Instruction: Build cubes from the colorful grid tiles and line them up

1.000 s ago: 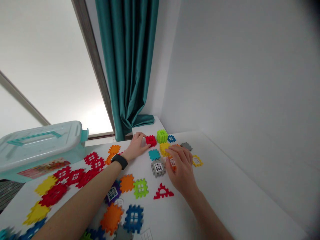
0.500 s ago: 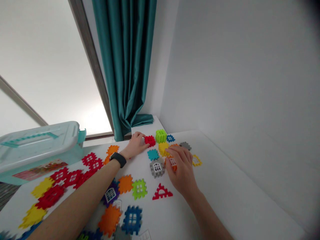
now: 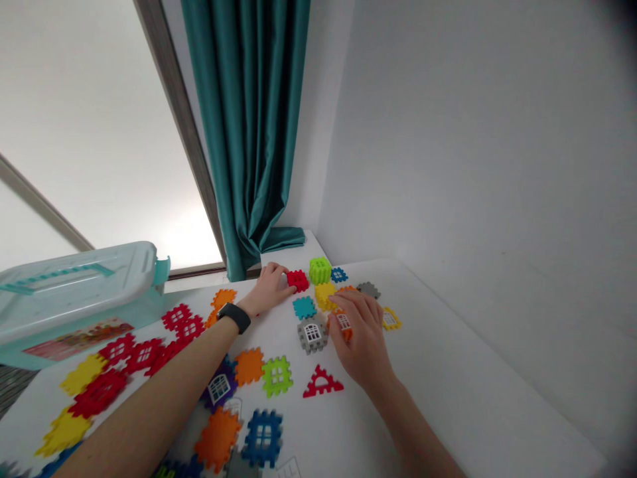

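Note:
My left hand [image 3: 269, 291], with a dark watch on the wrist, reaches to the far part of the white table. Its curled fingers and thumb grip the left side of a red building block [image 3: 298, 281]. My right hand [image 3: 362, 335] bends round an orange building block with a white window [image 3: 343, 323], partly hidden by the fingers. Close to its left stands a grey block with a white window [image 3: 312, 334]. Between the hands lie a turquoise piece [image 3: 304, 307] and a yellow block [image 3: 325, 296]. A lime green block [image 3: 320, 271] stands behind them.
A lidded turquoise box [image 3: 144, 299] stands at the left. Red notched pieces [image 3: 144, 355] and a yellow piece [image 3: 84, 374] lie before it. Nearer me are a red triangle [image 3: 322, 382], a lime window piece [image 3: 277, 376] and a blue window piece [image 3: 263, 438]. A wall [image 3: 472, 199] borders the right.
Both hands keep their places at the red and orange blocks. The whole view has shifted very slightly; no piece has visibly moved on the table.

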Available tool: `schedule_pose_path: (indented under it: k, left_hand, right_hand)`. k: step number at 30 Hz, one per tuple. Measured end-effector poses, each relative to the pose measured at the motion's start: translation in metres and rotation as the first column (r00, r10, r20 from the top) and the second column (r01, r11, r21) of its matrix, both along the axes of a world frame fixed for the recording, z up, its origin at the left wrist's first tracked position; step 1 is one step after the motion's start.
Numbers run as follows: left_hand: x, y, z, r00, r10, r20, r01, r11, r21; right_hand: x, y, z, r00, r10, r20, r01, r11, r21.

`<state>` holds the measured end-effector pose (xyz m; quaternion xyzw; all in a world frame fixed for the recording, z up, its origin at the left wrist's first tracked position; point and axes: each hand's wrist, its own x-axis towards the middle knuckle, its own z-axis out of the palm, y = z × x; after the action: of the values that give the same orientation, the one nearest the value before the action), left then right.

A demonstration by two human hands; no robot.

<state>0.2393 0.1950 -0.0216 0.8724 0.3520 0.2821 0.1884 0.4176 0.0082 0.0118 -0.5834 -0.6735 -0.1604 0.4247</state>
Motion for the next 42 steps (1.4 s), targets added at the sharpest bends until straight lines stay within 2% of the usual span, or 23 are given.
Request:
schedule_pose_path:
  k: [35, 42]
  left_hand:
    - [0.001, 0.005, -0.007, 0.999, 0.01, -0.034, -0.01, 1.0, 0.005]
    - [-0.006, 0.005, -0.012, 0.999, 0.009, -0.051, -0.008, 1.0, 0.016]
  right_hand:
    - [-0.004, -0.004, 0.005, 0.999, 0.02, -0.05, -0.022, 0.999, -0.045]
    - [-0.004, -0.004, 0.004, 0.999, 0.019, -0.035, -0.021, 0.999, -0.05]
